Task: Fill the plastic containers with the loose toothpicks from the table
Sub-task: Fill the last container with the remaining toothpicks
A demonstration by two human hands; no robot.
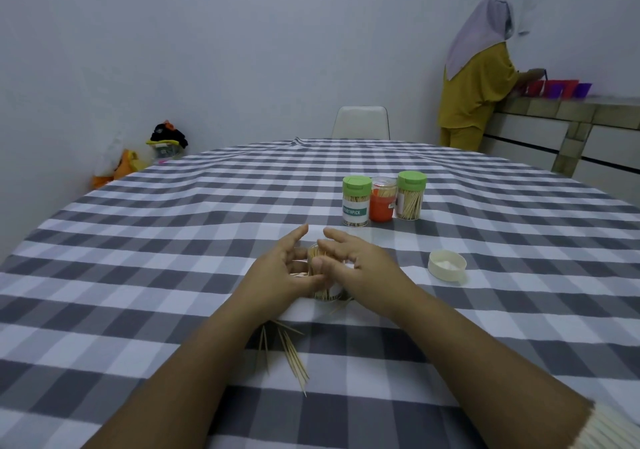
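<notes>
Head view: both hands meeting over an open container point(323, 291) near the middle of the checked tablecloth point(138, 258).
Left hand point(280, 275): fingers half curled beside the container's left side, thumb tip pressed near its wall, a few toothpicks apparently pinched under the fingers; exact grasp hard to tell.
Right hand point(360, 261): fingers curled over the container's mouth, tips touching the toothpick ends standing inside; whether pinching any, cannot tell.
Container: upright, clear plastic, lid off, packed with pale toothpicks, mostly hidden between the two hands.
Loose toothpicks point(292, 358): small scattered bunch lying flat on the cloth, just in front of the container, partly under the left forearm.
White lid point(446, 265): lying on the cloth to the right of the right hand, apart from the container.
Three closed containers farther back, standing close together in a row: green-lidded container with label point(355, 202), orange container point(382, 200) between, second green-lidded container point(410, 195) on the right, all showing toothpicks inside.
White chair point(361, 122) at the table's far edge.
Another person point(474, 78) standing at a counter point(568, 112) at the back right, red and purple tubs point(557, 88) on it.
Bags point(166, 140) on the floor at the left wall.
</notes>
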